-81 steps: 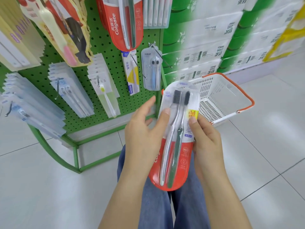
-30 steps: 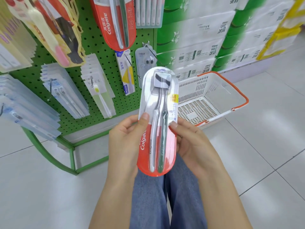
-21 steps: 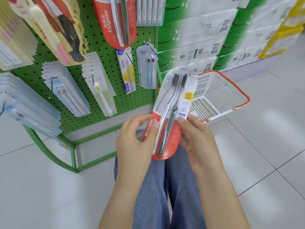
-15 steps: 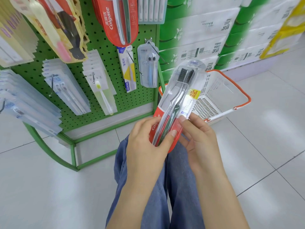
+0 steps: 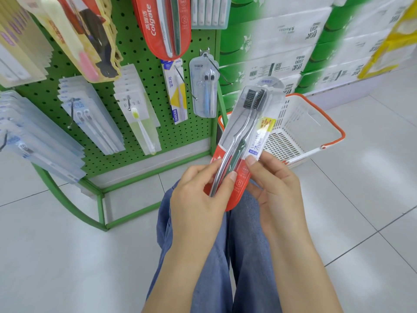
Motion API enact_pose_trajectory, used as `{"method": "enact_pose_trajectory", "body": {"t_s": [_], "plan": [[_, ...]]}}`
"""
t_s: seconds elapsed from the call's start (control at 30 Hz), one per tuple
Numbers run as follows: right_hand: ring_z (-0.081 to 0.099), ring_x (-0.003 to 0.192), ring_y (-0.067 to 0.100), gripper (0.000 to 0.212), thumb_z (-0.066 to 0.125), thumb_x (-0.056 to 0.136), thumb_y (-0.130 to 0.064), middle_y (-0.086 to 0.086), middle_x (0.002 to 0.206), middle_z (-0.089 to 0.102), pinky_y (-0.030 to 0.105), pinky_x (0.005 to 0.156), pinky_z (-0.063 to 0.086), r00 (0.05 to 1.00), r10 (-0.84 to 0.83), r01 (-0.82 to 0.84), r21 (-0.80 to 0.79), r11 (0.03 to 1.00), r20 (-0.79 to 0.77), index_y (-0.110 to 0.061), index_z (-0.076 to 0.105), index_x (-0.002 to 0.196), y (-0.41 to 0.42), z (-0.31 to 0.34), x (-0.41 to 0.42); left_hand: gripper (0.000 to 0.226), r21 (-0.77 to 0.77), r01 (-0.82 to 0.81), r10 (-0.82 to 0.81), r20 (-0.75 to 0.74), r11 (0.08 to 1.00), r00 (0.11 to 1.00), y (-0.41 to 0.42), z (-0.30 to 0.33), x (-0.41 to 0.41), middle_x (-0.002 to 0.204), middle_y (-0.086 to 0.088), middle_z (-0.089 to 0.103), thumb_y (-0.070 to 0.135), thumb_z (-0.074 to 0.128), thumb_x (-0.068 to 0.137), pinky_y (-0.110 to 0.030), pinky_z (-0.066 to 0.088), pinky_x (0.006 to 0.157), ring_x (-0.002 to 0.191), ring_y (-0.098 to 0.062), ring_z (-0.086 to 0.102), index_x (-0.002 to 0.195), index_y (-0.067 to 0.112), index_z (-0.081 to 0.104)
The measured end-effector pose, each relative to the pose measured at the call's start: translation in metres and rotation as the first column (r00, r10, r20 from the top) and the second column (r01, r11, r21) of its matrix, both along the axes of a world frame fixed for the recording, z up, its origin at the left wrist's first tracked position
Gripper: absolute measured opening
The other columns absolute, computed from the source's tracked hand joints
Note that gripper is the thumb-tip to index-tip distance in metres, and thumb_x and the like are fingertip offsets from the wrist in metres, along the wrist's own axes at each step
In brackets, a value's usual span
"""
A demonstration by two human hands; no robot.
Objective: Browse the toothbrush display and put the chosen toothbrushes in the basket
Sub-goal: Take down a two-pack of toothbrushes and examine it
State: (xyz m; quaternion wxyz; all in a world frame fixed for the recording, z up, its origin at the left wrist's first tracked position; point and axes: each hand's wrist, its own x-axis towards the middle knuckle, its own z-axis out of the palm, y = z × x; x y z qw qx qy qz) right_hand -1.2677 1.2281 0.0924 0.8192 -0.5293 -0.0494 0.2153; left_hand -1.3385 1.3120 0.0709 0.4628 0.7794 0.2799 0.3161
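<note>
White tiled floor point(image 5: 67, 256) under green pegboard rack point(image 5: 99, 190) and white basket point(image 5: 300, 132).

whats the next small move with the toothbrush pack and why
Probably carry the toothbrush pack rightward and lower it into the basket: both the left hand and right hand already grip its lower end, and the basket sits open just behind.

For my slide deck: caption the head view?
Both hands, left and right, hold a Colgate two-toothbrush pack before the white basket.
</note>
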Motion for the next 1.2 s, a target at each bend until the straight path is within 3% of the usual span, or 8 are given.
{"method": "enact_pose_trajectory", "body": {"t_s": [0.33, 0.47, 0.6, 0.7, 0.77, 0.93, 1.07, 1.2], "plan": [[0.068, 0.078, 0.012, 0.018, 0.057, 0.090, -0.003, 0.000, 0.087, 0.074, 0.025, 0.070, 0.057, 1.000, -0.025, 0.025, -0.021, 0.999, -0.001, -0.008, 0.070, 0.101, 0.001, -0.003, -0.002, 0.037, 0.012, -0.012, 0.012, -0.037, 1.000, 0.999, 0.004, -0.002, -0.001, 0.091, 0.015, 0.064, 0.042, 0.070, 0.073, -0.003, 0.040, 0.077, 0.082, 0.001, 0.061, 0.108, 0.030, 0.074], [0.067, 0.077, 0.013, 0.017, 0.057, 0.091, -0.002, 0.003, 0.089, 0.073, 0.024, 0.069, 0.056, 0.997, -0.067, 0.065, -0.037, 0.997, -0.041, -0.007, 0.070, 0.102, 0.001, -0.006, 0.000, 0.049, 0.011, 0.091, -0.089, -0.106, 0.996, 0.990, 0.007, -0.004, -0.001, 0.104, 0.017, 0.061, 0.050, 0.067, 0.074, -0.012, 0.042, 0.089, 0.097, 0.000, 0.058, 0.120, 0.031, 0.067], [0.067, 0.078, 0.013, 0.016, 0.059, 0.091, -0.004, 0.005, 0.090, 0.072, 0.025, 0.069, 0.057, 0.993, -0.103, 0.101, -0.043, 0.994, -0.053, -0.007, 0.070, 0.102, 0.000, -0.005, 0.003, 0.081, 0.114, 0.268, -0.243, -0.195, 0.957, 0.950, 0.006, -0.007, -0.005, 0.133, 0.024, 0.046, 0.060, 0.064, 0.068, -0.007, 0.026, 0.105, 0.125, 0.005, 0.039, 0.143, 0.041, 0.042], [0.065, 0.077, 0.013, 0.017, 0.059, 0.091, -0.002, 0.004, 0.088, 0.072, 0.025, 0.069, 0.057, 0.989, -0.122, 0.120, -0.037, 0.992, -0.077, -0.004, 0.068, 0.105, 0.001, -0.005, 0.004, 0.083, 0.260, 0.331, -0.264, -0.260, 0.907, 0.929, 0.002, -0.015, -0.002, 0.151, 0.013, 0.035, 0.031, 0.072, 0.073, -0.019, 0.026, 0.111, 0.135, -0.004, 0.032, 0.147, 0.037, 0.036], [0.063, 0.074, 0.012, 0.016, 0.059, 0.090, 0.000, 0.002, 0.083, 0.070, 0.025, 0.067, 0.056, 0.988, -0.126, 0.122, -0.048, 0.991, -0.091, -0.004, 0.066, 0.103, 0.000, -0.006, 0.005, 0.074, 0.349, 0.263, -0.195, -0.219, 0.899, 0.956, 0.001, -0.020, 0.000, 0.150, 0.002, 0.041, 0.006, 0.061, 0.076, -0.029, 0.034, 0.109, 0.132, -0.016, 0.041, 0.145, 0.027, 0.043], [0.061, 0.076, 0.016, 0.015, 0.060, 0.088, -0.001, 0.006, 0.083, 0.065, 0.025, 0.065, 0.055, 0.991, -0.107, 0.102, -0.073, 0.992, -0.076, -0.005, 0.063, 0.102, -0.001, -0.005, 0.004, 0.061, 0.389, 0.193, -0.156, -0.124, 0.901, 0.980, 0.002, -0.017, 0.002, 0.139, -0.004, 0.054, 0.010, 0.033, 0.079, -0.030, 0.035, 0.108, 0.127, -0.023, 0.050, 0.136, 0.015, 0.055], [0.067, 0.088, 0.014, 0.011, 0.062, 0.091, -0.017, 0.001, 0.092, 0.071, 0.026, 0.075, 0.056, 0.995, -0.100, 0.096, -0.106, 0.990, -0.030, -0.013, 0.065, 0.101, 0.002, -0.003, 0.001, 0.064, 0.216, 0.162, -0.164, -0.008, 0.963, 0.986, 0.005, -0.013, 0.000, 0.132, 0.014, 0.056, -0.004, 0.038, 0.080, -0.012, 0.033, 0.105, 0.125, -0.004, 0.050, 0.135, 0.026, 0.053], [0.067, 0.097, 0.008, 0.012, 0.060, 0.093, -0.022, -0.002, 0.104, 0.072, 0.024, 0.080, 0.055, 0.985, -0.165, 0.159, -0.113, 0.981, -0.046, -0.020, 0.066, 0.102, 0.001, -0.004, 0.002, 0.041, -0.286, 0.163, -0.129, 0.135, 0.944, 0.983, 0.008, -0.002, -0.003, 0.113, 0.025, 0.067, 0.003, 0.058, 0.094, -0.008, 0.041, 0.093, 0.111, 0.006, 0.059, 0.118, 0.036, 0.059]]}}
